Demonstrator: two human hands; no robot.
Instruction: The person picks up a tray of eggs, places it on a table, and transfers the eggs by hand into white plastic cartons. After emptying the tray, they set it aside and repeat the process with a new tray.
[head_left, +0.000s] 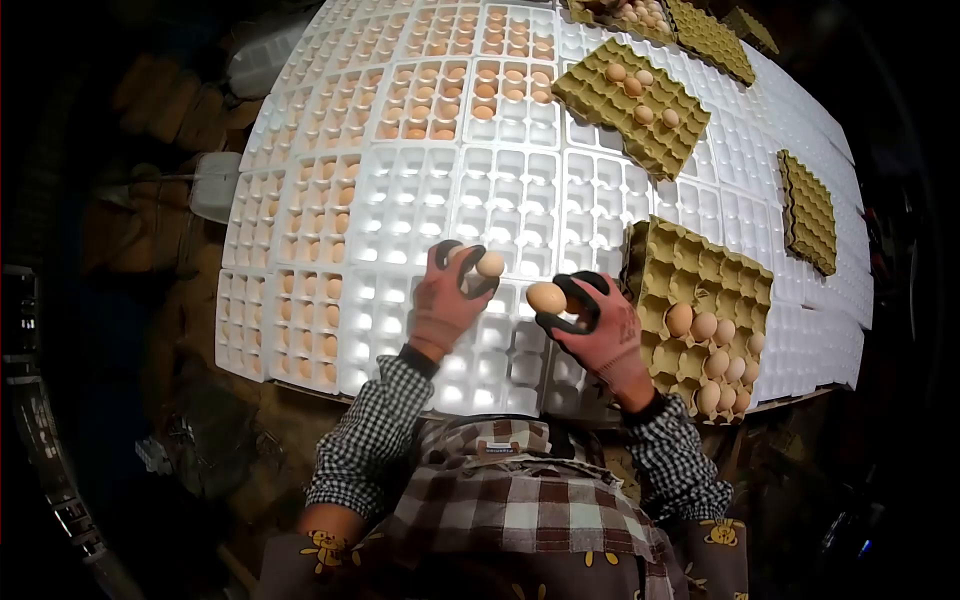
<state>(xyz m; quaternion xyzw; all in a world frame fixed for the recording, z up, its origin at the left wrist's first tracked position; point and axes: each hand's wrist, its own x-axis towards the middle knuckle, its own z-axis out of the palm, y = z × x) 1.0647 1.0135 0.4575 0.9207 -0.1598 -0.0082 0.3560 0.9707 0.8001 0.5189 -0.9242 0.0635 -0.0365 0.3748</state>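
Note:
My left hand (pixel 447 296), in a pink glove with black fingertips, holds a tan egg (pixel 490 264) above the lit white grid of egg cells (pixel 510 200). My right hand (pixel 590 322), gloved the same way, grips another tan egg (pixel 546 297) at about the same height. Both hands hover over bare cells near the front edge. Just right of my right hand lies a brown cardboard egg tray (pixel 700 275) with several eggs in its near corner (pixel 712 355).
Many cells at the left and far side of the white grid hold eggs (pixel 320 215). A second cardboard tray with a few eggs (pixel 632 105) lies at the back, an empty one (pixel 808 210) at the right. Dark floor surrounds the table.

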